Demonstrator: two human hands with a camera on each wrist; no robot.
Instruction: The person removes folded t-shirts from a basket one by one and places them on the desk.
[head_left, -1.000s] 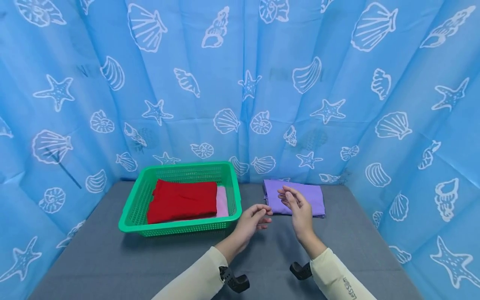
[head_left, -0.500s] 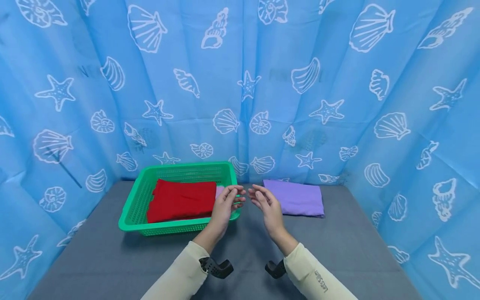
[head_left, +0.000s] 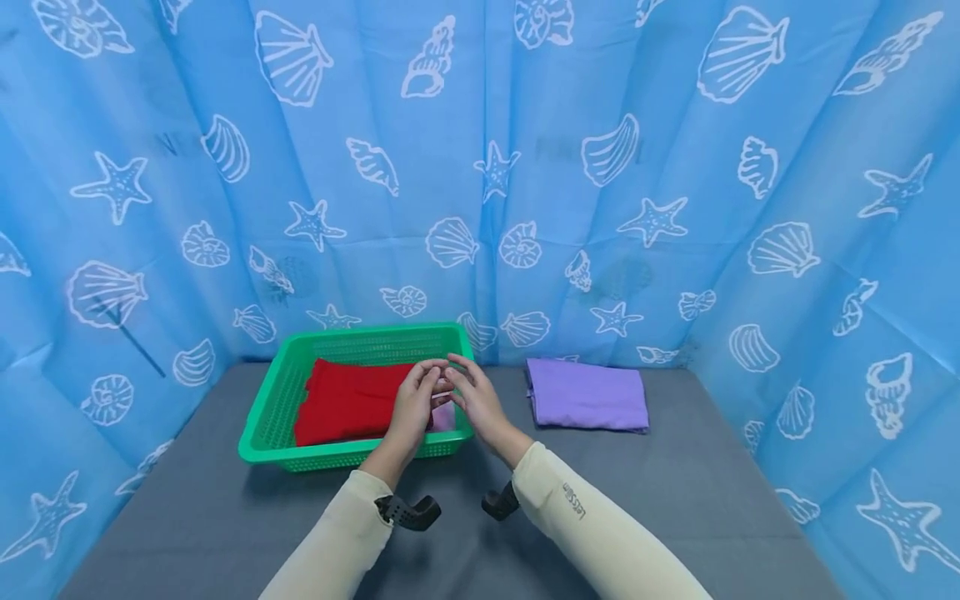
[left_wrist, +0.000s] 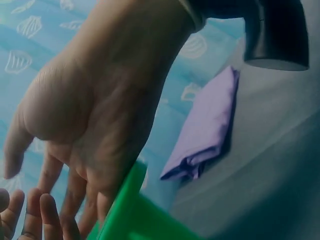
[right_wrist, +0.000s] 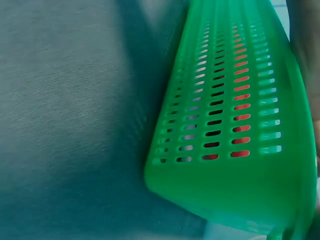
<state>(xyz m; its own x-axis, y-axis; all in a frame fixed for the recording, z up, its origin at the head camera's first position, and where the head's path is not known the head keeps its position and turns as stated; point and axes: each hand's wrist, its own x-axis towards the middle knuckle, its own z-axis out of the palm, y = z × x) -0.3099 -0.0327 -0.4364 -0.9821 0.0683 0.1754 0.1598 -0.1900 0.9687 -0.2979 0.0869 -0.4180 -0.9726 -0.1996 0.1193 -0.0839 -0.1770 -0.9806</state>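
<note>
In the head view my left hand (head_left: 409,407) and right hand (head_left: 482,407) hover over the right end of a green plastic basket (head_left: 300,456). Their loosely bent fingers come close together, and neither hand holds anything. Whether the fingertips touch cannot be told. Inside the basket lies a folded red cloth (head_left: 352,400) on top of a pink cloth (head_left: 445,417), which the hands partly cover. The left wrist view shows my left palm (left_wrist: 100,115) beside the basket rim (left_wrist: 122,200). Mostly the basket's slotted side (right_wrist: 225,185) fills the right wrist view.
To the right of the basket, a folded purple cloth (head_left: 588,396) lies flat on the grey table cover (head_left: 675,500). Behind the table and along both sides hangs a blue curtain (head_left: 540,108) with white shell and starfish prints.
Both hands have moved left, from in front of the purple cloth to above the basket's right end, and closer to each other. Basket and cloths stay where they were.
</note>
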